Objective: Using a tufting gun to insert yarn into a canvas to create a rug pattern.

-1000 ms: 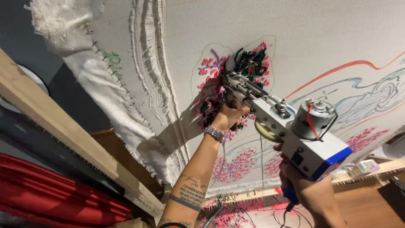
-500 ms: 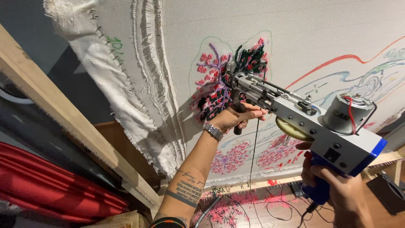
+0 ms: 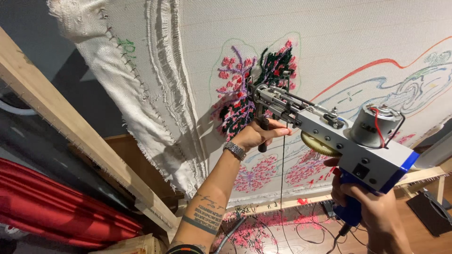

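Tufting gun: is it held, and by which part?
Yes. The grey metal tufting gun is held two-handed: left hand on its black front handle, right hand on its blue rear grip.

— Where do we see from?
— We have a single head-worn view, tilted and close, facing the stretched cloth (image 3: 329,42) on its wooden frame (image 3: 70,127).
— How near are we?
— At arm's reach; no second view shares it.

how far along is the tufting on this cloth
Done: one flower patch is filled with pink, purple and dark yarn, plus smaller pink clusters lower down. In hand: the tufting gun sits at that patch, left hand on its front handle, right hand on the blue grip. Left: most of the cloth shows only drawn outlines.
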